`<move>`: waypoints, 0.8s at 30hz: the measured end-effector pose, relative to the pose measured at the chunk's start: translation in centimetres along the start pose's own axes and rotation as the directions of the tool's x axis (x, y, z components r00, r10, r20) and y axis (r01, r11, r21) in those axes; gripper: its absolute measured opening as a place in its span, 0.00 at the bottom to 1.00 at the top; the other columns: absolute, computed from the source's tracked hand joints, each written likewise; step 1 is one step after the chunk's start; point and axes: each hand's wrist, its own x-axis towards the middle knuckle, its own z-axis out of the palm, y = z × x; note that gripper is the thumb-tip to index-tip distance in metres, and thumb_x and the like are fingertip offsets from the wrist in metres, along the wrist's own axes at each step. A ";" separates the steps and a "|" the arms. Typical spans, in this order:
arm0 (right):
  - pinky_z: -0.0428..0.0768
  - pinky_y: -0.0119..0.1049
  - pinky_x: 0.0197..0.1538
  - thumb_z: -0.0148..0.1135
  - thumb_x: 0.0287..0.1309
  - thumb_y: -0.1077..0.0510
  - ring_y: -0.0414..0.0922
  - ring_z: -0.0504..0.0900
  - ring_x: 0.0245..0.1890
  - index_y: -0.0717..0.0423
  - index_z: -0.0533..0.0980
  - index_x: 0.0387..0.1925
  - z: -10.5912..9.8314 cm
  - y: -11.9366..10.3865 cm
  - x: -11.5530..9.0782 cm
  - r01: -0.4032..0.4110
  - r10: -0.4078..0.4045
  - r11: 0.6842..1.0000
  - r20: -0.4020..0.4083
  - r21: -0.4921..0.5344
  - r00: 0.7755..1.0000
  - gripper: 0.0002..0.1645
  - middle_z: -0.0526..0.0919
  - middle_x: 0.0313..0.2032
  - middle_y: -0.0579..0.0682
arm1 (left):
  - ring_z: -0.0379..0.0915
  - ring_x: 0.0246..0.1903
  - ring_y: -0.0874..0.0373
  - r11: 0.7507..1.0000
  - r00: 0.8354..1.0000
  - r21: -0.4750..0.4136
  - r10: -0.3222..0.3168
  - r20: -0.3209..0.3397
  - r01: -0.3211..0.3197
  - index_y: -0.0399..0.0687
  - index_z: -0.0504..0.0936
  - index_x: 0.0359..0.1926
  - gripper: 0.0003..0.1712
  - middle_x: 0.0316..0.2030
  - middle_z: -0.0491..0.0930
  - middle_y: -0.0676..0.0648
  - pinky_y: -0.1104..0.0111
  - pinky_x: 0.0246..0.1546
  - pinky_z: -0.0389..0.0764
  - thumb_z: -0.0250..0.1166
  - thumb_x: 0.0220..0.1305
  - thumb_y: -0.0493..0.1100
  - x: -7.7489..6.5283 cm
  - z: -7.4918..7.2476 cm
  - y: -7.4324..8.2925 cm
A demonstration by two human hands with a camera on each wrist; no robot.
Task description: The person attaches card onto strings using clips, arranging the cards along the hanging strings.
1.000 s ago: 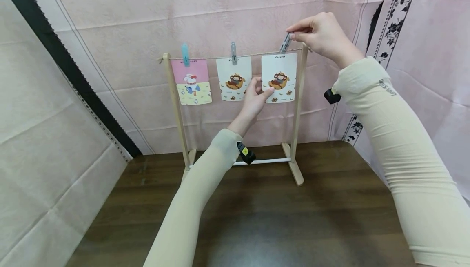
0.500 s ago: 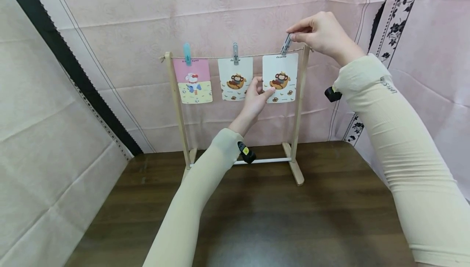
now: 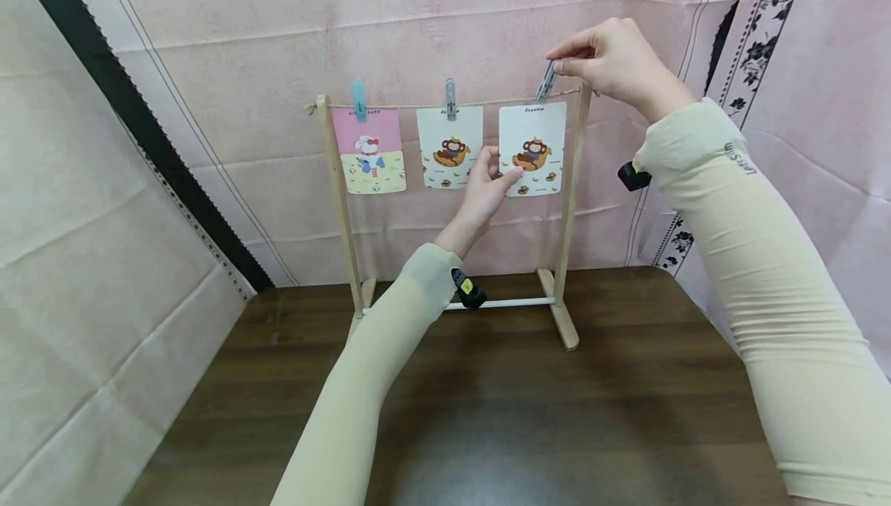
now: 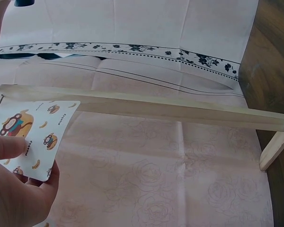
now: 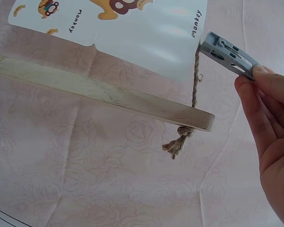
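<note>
My left hand (image 3: 483, 190) pinches the lower left edge of a white monkey card (image 3: 532, 123), thumb across its front. The card hangs upright at the right end of a twine line (image 5: 196, 80). Above its top edge, my right hand (image 3: 616, 65) pinches the handle end of a grey-blue clothespin (image 5: 229, 54). In the right wrist view the clothespin's tip meets the twine at the card's edge. A second monkey card (image 3: 450, 135) and a pink and yellow card (image 3: 369, 152) hang to the left, under a grey clothespin (image 3: 451, 97) and a light blue clothespin (image 3: 358, 99).
The twine runs between two wooden posts of a rack (image 3: 574, 181), knotted at the right post. A white rod (image 3: 518, 302) joins the feet on the dark wooden table (image 3: 529, 421). Pink cloth (image 3: 244, 96) hangs close behind.
Both hands keep their holds on the card and the clothespin. The rack and hanging cards have shifted slightly right in the head view, and the clothespin stays at the line.
</note>
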 end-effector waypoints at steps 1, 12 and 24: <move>0.69 0.25 0.30 0.64 0.68 0.52 0.31 0.75 0.29 0.55 0.84 0.54 -0.1 0.0 0.0 -0.002 0.002 1.000 -0.001 -0.002 1.000 0.18 0.88 0.41 0.46 | 0.79 0.42 0.57 1.000 1.000 0.004 -0.003 0.000 0.003 0.42 0.71 0.53 0.15 0.51 0.84 0.40 0.69 0.40 0.75 0.64 0.69 0.32 0.0 0.0 0.0; 0.70 0.25 0.28 0.64 0.69 0.53 0.31 0.75 0.27 0.54 0.84 0.54 -0.4 -0.4 0.1 0.010 -0.010 0.999 0.004 -0.036 1.000 0.16 0.88 0.39 0.43 | 0.78 0.42 0.58 1.000 1.000 0.010 -0.013 0.017 0.013 0.44 0.71 0.54 0.16 0.53 0.83 0.39 0.71 0.38 0.73 0.63 0.70 0.33 0.3 -0.2 -0.6; 0.74 0.26 0.36 0.64 0.69 0.54 0.32 0.81 0.35 0.55 0.83 0.55 0.3 -0.4 0.6 -0.053 0.052 0.998 0.052 0.022 0.997 0.17 0.85 0.52 0.56 | 0.81 0.46 0.55 1.000 1.000 0.006 -0.012 0.012 0.012 0.44 0.71 0.53 0.15 0.49 0.84 0.43 0.71 0.42 0.77 0.64 0.69 0.33 0.0 -0.2 -0.3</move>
